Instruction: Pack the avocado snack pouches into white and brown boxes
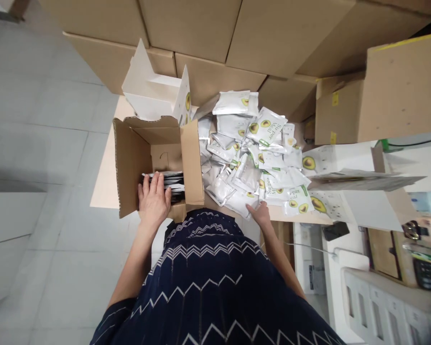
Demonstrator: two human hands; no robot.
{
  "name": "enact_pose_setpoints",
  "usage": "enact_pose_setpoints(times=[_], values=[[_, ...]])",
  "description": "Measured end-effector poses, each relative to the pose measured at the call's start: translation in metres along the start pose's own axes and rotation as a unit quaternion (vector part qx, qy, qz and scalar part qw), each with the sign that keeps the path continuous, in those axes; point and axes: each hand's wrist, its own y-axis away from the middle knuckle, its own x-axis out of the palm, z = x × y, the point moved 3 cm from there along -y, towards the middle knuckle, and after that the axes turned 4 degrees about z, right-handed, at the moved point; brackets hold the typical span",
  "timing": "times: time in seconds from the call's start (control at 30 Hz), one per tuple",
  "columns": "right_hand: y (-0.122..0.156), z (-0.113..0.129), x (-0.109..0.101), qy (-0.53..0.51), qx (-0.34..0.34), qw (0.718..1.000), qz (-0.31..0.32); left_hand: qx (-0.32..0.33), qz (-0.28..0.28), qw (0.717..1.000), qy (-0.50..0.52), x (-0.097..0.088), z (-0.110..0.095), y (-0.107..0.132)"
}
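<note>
Sachet stack: a row of silver sachets (168,181) stands on edge inside the open cardboard box (127,163), at its near end; the row's long axis runs left to right across the box.
Left hand: the left hand (153,199) lies palm down on the stack with fingers spread flat toward the far side, pressing rather than gripping.
Right hand: the right hand (260,213) rests at the near edge of the loose pile; its fingertips touch a sachet, but whether they have closed on it cannot be told.
Loose pile: avocado-printed sachets (253,153) lie heaped every way, just right of the box and against its right wall.
Direction: the pile lies right of the stack; the right hand is nearer the pile, the left nearer the box, and the box wall stands between them.
Hands apart: well separated, one on each side of the body.
Edges: the box overhangs the near edge of the tabletop (102,184); the pile reaches that edge too.
Open room: bare tabletop left of the box, with tiled floor (39,143) beyond.
Surroundings: folded white cartons (147,91) behind the box, stacked brown cartons (201,28) beyond, flat printed sheets (362,181) to the right.
</note>
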Motion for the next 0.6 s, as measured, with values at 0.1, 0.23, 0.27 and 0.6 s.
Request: enact_pose_setpoints(times=[0.1, 0.23, 0.27, 0.6], values=[[0.007, 0.002, 0.022, -0.073, -0.012, 0.996, -0.056, 0.000, 0.000, 1.000, 0.004, 0.000, 0.000, 0.000], [0.005, 0.005, 0.035, -0.189, 0.008, 0.979, -0.078, 0.000, -0.002, 1.000, 0.006, 0.000, 0.000, 0.000], [0.003, 0.005, 0.036, -0.224, 0.014, 0.971, -0.080, 0.000, -0.003, 1.000, 0.007, 0.001, 0.000, 0.000], [0.026, 0.031, 0.015, -0.465, -0.030, 0.885, -0.017, -0.002, 0.003, 1.000, 0.000, 0.001, 0.000, 0.002]])
